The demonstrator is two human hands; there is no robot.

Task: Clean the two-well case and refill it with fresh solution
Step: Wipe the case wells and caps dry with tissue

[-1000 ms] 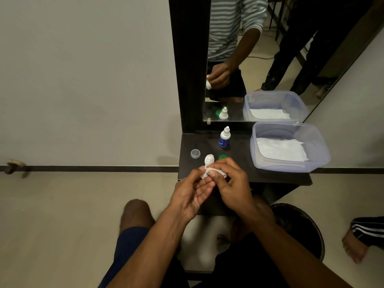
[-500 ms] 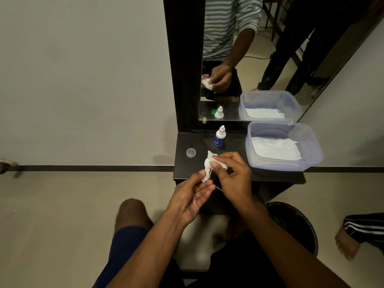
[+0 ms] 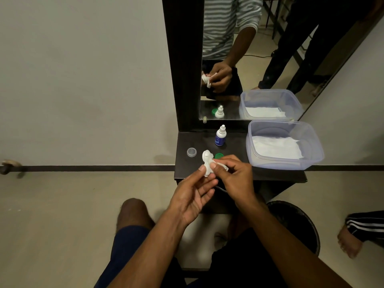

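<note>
Head view: left hand (image 3: 193, 196) palm up, thumb and fingertips pinching white case (image 3: 207, 161) above shelf (image 3: 239, 169) edge. Right hand (image 3: 232, 175) pinching white tissue (image 3: 219, 164) against case. Beyond hands: green cap (image 3: 218, 155), clear cap (image 3: 191, 152), dropper bottle (image 3: 220, 136). Right of hands: plastic tub (image 3: 284, 143).

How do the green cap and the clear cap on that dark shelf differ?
The green cap is solid green; the clear cap is see-through and greyish. The green cap lies right beside the hands, partly hidden by the white case; the clear cap sits apart to the left, in full view. Both are small round caps resting on the shelf.
</note>
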